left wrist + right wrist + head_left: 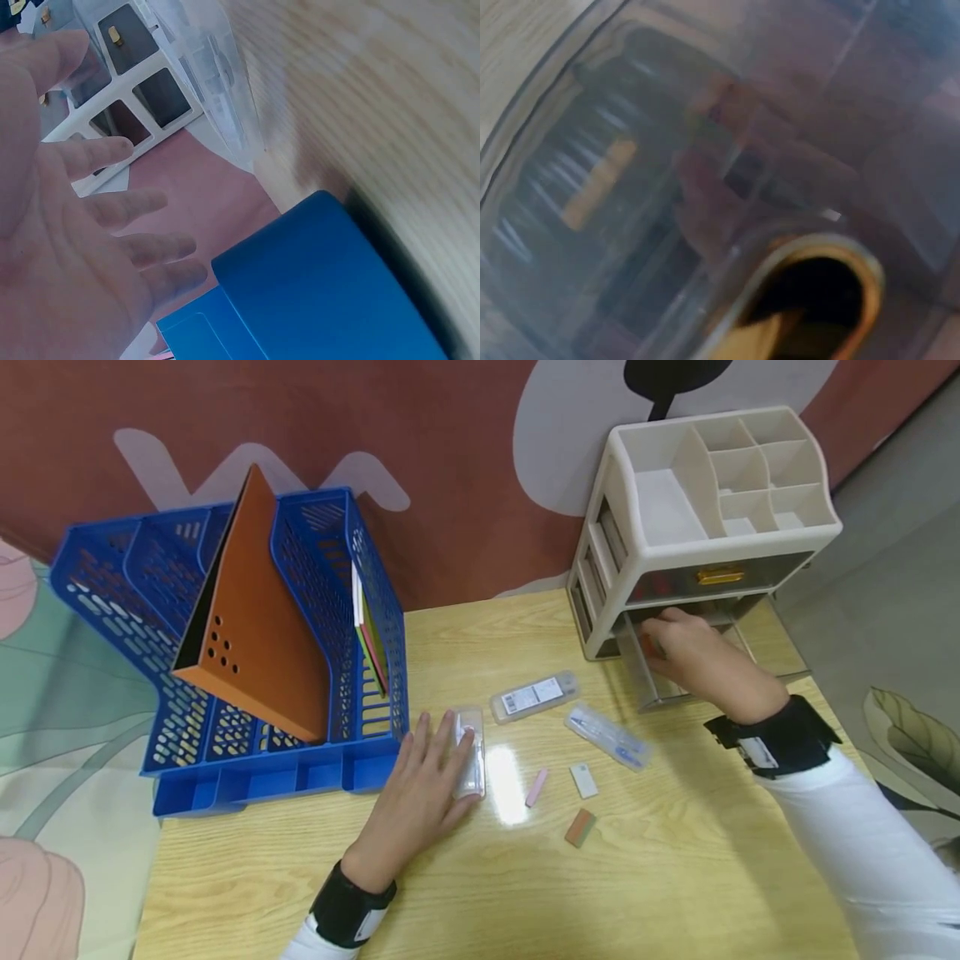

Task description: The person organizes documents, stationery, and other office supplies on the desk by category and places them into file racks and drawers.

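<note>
My left hand lies with fingers extended beside a clear plastic case, fingertips touching its near side; in the left wrist view the palm and spread fingers show, with the clear case beyond. Inside the pulled-out clear drawer of the white desktop organizer, my right hand reaches down with bent fingers. It pinches a small orange-and-green block, blurred behind the drawer wall in the right wrist view. The drawer's gold handle is close to that camera.
On the table lie a grey-lidded case, a clear pen case, a white eraser, a pink stick and a brown-green eraser. A blue file rack with an orange folder stands left.
</note>
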A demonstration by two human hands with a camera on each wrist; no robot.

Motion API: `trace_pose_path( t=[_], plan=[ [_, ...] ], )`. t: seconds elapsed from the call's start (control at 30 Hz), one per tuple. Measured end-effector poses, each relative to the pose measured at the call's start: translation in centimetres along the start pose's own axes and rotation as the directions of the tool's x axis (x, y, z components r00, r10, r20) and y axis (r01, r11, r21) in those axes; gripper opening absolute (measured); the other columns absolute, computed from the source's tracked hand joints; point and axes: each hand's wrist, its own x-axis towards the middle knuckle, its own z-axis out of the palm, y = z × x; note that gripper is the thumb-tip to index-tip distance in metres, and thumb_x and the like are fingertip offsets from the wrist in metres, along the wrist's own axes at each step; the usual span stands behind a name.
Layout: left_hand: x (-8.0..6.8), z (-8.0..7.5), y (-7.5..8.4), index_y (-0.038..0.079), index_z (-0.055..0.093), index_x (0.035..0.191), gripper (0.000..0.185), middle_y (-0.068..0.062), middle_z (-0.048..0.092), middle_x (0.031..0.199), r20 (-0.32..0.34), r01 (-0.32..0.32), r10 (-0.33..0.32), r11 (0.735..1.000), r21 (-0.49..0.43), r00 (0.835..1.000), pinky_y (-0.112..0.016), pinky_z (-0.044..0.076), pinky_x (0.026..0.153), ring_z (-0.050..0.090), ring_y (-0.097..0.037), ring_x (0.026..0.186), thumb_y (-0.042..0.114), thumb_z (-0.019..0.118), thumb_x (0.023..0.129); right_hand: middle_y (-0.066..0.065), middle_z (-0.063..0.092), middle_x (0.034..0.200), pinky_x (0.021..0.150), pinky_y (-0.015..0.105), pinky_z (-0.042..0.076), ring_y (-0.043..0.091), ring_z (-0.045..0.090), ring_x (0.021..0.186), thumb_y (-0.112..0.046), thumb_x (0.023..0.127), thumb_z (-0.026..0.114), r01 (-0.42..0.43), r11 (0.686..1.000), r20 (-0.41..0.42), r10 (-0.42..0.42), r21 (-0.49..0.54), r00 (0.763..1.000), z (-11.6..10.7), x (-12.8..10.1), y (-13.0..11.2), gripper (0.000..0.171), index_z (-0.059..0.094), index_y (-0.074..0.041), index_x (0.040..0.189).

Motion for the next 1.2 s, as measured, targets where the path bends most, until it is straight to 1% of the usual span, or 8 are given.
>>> trace_pose_path(
  t=[0.27, 0.5, 0.67, 0.77, 0.87, 0.97, 1.07, 1.2],
  plan=[
    [0.1, 0.0, 0.1, 0.013, 0.040, 0.159, 0.081, -0.023, 0.030, 0.167, -0.003, 0.002, -0.002, 1.000, 0.001, 1.000, -0.065, 0.033, 0.119, 0.020, -0.051, 0.154, 0.056, 0.066, 0.095, 0.027, 0.064, 0.101, 0.069, 0.052, 0.057, 0.039, 0.062, 0.089, -0.004, 0.091, 0.076, 0.085, 0.996, -0.187, -0.091, -0.038, 0.978, -0.2, -2.7, -0.9, 0.026, 0.068, 0.009, 0.112],
    [0.8, -0.1, 0.1, 0.011, 0.042, 0.158, 0.077, -0.024, 0.033, 0.165, -0.028, 0.017, -0.017, 1.000, -0.007, 0.999, -0.064, 0.034, 0.119, 0.026, -0.050, 0.153, 0.050, 0.068, 0.096, 0.024, 0.069, 0.106, 0.073, 0.057, 0.057, 0.042, 0.067, 0.089, -0.001, 0.084, 0.080, 0.242, 0.964, -0.393, -0.266, -0.111, 0.880, -0.9, -5.5, -3.3, 0.026, 0.070, 0.006, 0.107],
    [1.6, -0.2, 0.1, 0.012, 0.039, 0.160, 0.077, -0.023, 0.031, 0.166, -0.036, 0.042, -0.043, 0.999, -0.021, 0.998, -0.063, 0.036, 0.118, 0.028, -0.050, 0.153, 0.048, 0.067, 0.098, 0.021, 0.070, 0.114, 0.077, 0.054, 0.059, 0.040, 0.068, 0.098, -0.029, 0.108, 0.053, 0.415, 0.902, -0.457, -0.421, -0.120, 0.784, -0.4, -6.5, -5.5, 0.037, 0.072, 0.002, 0.114],
    [2.1, -0.3, 0.2, 0.013, 0.037, 0.161, 0.078, -0.022, 0.029, 0.168, -0.036, 0.050, -0.051, 0.998, -0.039, 0.998, -0.064, 0.036, 0.118, 0.027, -0.049, 0.153, 0.048, 0.066, 0.098, 0.019, 0.069, 0.117, 0.073, 0.050, 0.061, 0.038, 0.069, 0.099, -0.042, 0.111, 0.031, 0.460, 0.880, -0.449, -0.460, -0.116, 0.766, 0.1, -7.0, -6.5, 0.057, 0.071, -0.001, 0.119],
    [2.5, -0.3, 0.3, 0.013, 0.037, 0.161, 0.077, -0.022, 0.028, 0.168, -0.043, 0.053, -0.056, 0.997, -0.056, 0.998, -0.064, 0.036, 0.118, 0.028, -0.049, 0.153, 0.047, 0.067, 0.098, 0.018, 0.069, 0.121, 0.072, 0.049, 0.062, 0.036, 0.069, 0.101, -0.042, 0.111, 0.029, 0.490, 0.865, -0.442, -0.485, -0.110, 0.755, 0.8, -7.2, -7.1, 0.058, 0.071, -0.004, 0.121],
    [2.7, -0.4, 0.4, 0.012, 0.038, 0.160, 0.076, -0.022, 0.029, 0.168, -0.049, 0.064, -0.067, 0.996, -0.068, 0.997, -0.064, 0.036, 0.118, 0.029, -0.050, 0.153, 0.044, 0.068, 0.098, 0.015, 0.069, 0.124, 0.077, 0.047, 0.062, 0.033, 0.068, 0.107, -0.037, 0.111, 0.034, 0.538, 0.838, -0.432, -0.519, -0.089, 0.737, 1.9, -7.1, -7.8, 0.049, 0.071, -0.006, 0.121],
    [2.9, -0.4, 0.5, 0.012, 0.039, 0.159, 0.074, -0.022, 0.029, 0.167, -0.044, 0.076, -0.080, 0.994, -0.076, 0.996, -0.064, 0.034, 0.119, 0.027, -0.050, 0.153, 0.043, 0.068, 0.098, 0.011, 0.069, 0.126, 0.083, 0.043, 0.062, 0.030, 0.067, 0.110, -0.022, 0.104, 0.063, 0.589, 0.805, -0.397, -0.563, -0.067, 0.725, 3.4, -6.8, -8.5, 0.023, 0.072, -0.008, 0.120],
    [3.3, -0.3, 0.5, 0.011, 0.040, 0.159, 0.074, -0.023, 0.030, 0.167, -0.034, 0.085, -0.088, 0.993, -0.083, 0.996, -0.063, 0.033, 0.120, 0.027, -0.050, 0.153, 0.042, 0.069, 0.098, 0.008, 0.068, 0.128, 0.095, 0.043, 0.059, 0.028, 0.065, 0.115, -0.004, 0.079, 0.086, 0.620, 0.781, -0.308, -0.609, -0.073, 0.731, 5.6, -6.3, -9.5, 0.044, 0.072, -0.010, 0.120]
  ],
)
